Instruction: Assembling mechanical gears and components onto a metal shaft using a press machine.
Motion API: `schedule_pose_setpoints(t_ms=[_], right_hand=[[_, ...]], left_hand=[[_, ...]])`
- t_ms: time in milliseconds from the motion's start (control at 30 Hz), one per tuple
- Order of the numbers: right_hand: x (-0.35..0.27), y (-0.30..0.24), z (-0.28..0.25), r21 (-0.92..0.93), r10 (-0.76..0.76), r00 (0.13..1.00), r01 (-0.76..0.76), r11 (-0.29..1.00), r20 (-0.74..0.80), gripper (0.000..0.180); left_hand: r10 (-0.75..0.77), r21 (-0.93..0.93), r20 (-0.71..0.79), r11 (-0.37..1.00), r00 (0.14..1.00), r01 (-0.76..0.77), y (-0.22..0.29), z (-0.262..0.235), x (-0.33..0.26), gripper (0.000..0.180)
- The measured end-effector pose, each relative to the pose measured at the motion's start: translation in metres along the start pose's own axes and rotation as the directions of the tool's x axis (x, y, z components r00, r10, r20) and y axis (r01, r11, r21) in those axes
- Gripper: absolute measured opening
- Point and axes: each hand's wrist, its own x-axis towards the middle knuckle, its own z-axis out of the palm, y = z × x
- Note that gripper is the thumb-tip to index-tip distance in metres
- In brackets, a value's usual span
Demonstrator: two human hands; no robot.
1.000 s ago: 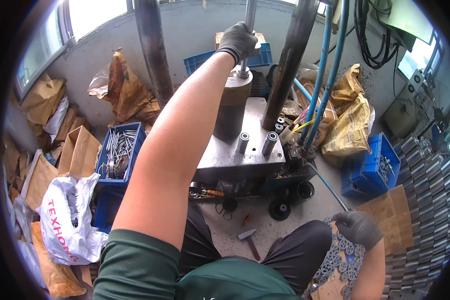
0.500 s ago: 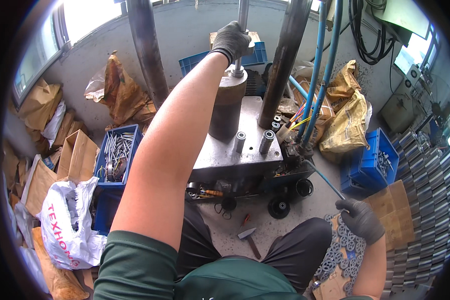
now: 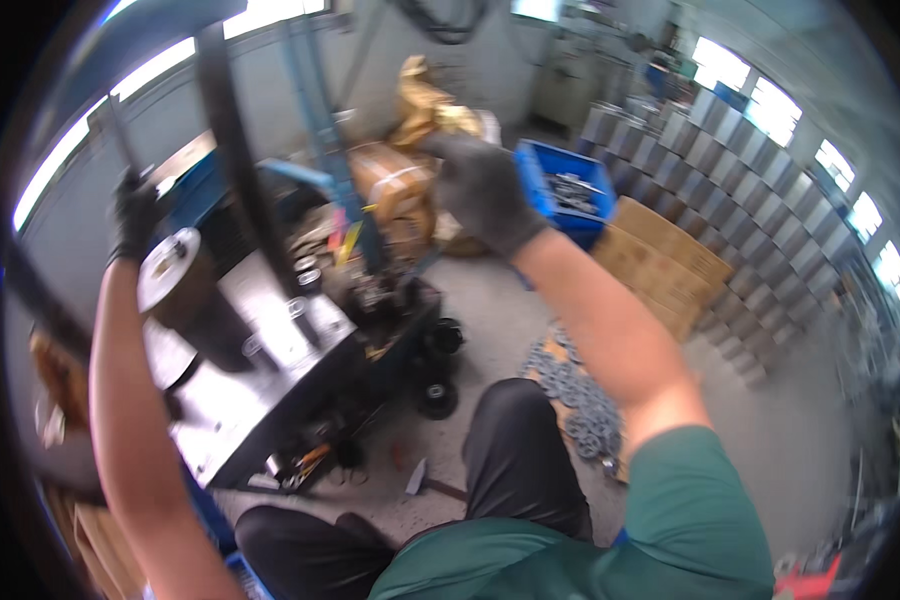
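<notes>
The left hand (image 3: 133,218), gloved in grey, is standing raised at the rod (image 3: 118,128); its fingers are bending beside the metal, but blur is leaving it impossible to tell whether they are clamped on it. The right hand (image 3: 485,190), also gloved, is hovering at the end of an outstretched arm, overlapping the sack (image 3: 420,105) in view; its fingers are blurring, so whether they are apart or together cannot be told. The rod is slanting upward above the left hand, near the cylinder (image 3: 210,310), which is standing on the press plate (image 3: 232,405). A dark column (image 3: 235,140) is rising beside it, with blue hoses (image 3: 320,145) hanging to its right. A blue bin (image 3: 535,182) is sitting just beyond the right wrist, holding metal parts. Nearer the knees, grey discs (image 3: 580,400) are lying on cardboard, and a hammer (image 3: 417,477) is resting on the floor.
</notes>
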Motion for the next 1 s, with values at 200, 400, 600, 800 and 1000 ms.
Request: schedule_pose_setpoints(t_ms=[200,400,600,800,1000], right_hand=[[0.062,-0.021,0.020,-0.170,0.129,0.956,-0.086,0.982,0.264,0.020],[0.068,-0.038,0.011,-0.151,0.355,0.880,-0.323,0.934,0.316,0.029],[0.030,-0.006,-0.001,-0.305,0.386,0.865,-0.292,0.907,0.321,0.028],[-0.001,-0.011,-0.017,-0.200,0.309,0.919,-0.265,0.943,0.243,0.024],[-0.060,-0.042,-0.048,-0.177,0.282,0.947,-0.254,0.951,0.152,0.015]], left_hand=[[0.123,0.095,0.000,0.988,0.992,-0.122,-0.105,-0.020,0.024,0.017],[0.583,0.474,0.093,0.688,0.807,-0.550,-0.103,-0.055,0.011,0.017],[-0.189,-0.768,-0.064,0.636,0.980,0.073,0.069,-0.001,-0.117,0.027],[-0.107,-0.326,-0.513,0.942,0.851,-0.078,0.246,-0.068,-0.277,0.027],[-0.375,-0.650,0.134,0.666,0.917,0.368,0.164,-0.019,-0.400,0.036]])
